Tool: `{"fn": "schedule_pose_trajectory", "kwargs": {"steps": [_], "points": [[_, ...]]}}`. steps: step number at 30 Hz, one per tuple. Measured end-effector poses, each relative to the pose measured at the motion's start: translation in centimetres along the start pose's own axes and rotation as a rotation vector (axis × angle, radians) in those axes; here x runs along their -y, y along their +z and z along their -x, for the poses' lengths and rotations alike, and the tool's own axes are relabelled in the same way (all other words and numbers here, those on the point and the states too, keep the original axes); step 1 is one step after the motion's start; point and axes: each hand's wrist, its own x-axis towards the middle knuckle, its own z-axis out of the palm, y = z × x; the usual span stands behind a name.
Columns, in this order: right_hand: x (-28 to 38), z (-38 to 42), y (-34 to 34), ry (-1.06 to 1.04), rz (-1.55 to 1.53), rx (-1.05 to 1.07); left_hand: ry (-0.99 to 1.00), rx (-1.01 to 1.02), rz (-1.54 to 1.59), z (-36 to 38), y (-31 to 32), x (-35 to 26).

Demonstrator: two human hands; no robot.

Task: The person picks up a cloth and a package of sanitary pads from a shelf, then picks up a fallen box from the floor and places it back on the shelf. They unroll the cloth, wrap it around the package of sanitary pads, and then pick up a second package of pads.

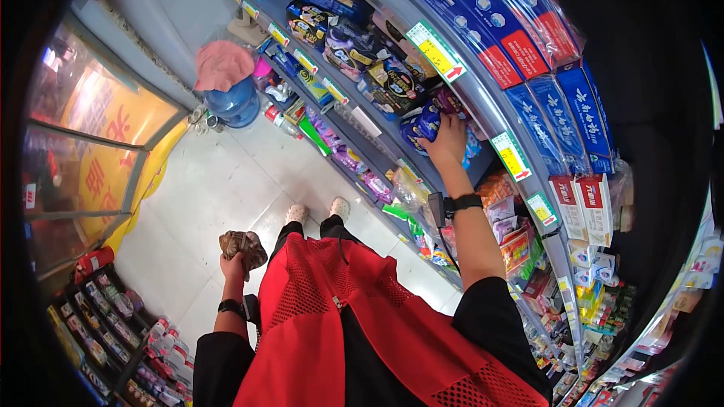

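Note:
My right hand (448, 142) reaches into a middle shelf, its fingers wrapped round a dark blue package (421, 128). Black and purple packages (394, 84) stand beside it along the same shelf. Low on the left, my left hand (232, 265) grips a crumpled brown cloth (243, 249) above the floor. The palm side of my right hand is hidden.
Blue and red boxes (490, 22) line the upper shelf, above a rail of price tags (437, 53). A blue water jug (232, 105) with a pink cloth (224, 65) stands on the tiled floor (188, 203). A low product rack (105, 316) is at the lower left.

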Motion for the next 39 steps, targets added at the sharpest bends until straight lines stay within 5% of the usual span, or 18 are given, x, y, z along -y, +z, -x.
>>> {"fn": "schedule_pose_trajectory", "kwargs": {"steps": [15,18,22,26,39], "points": [[-2.0,5.2,0.4,0.023,-0.267,-0.362,-0.003,-0.033,0.054,1.0,-2.6,1.1],[-5.4,7.4,1.7,0.261,-0.155,-0.191,0.007,0.013,0.079,0.3,-3.5,2.4],[-9.1,7.4,2.0,0.345,-0.375,0.072,0.031,-0.004,0.047,0.0,-3.9,3.6],[-13.8,5.8,6.4,0.14,-0.64,0.137,0.008,-0.062,-0.01,1.3,-3.9,3.2],[-13.5,3.8,6.3,0.216,-0.543,0.163,-0.023,-0.099,-0.078,3.8,-2.0,4.7]]}}
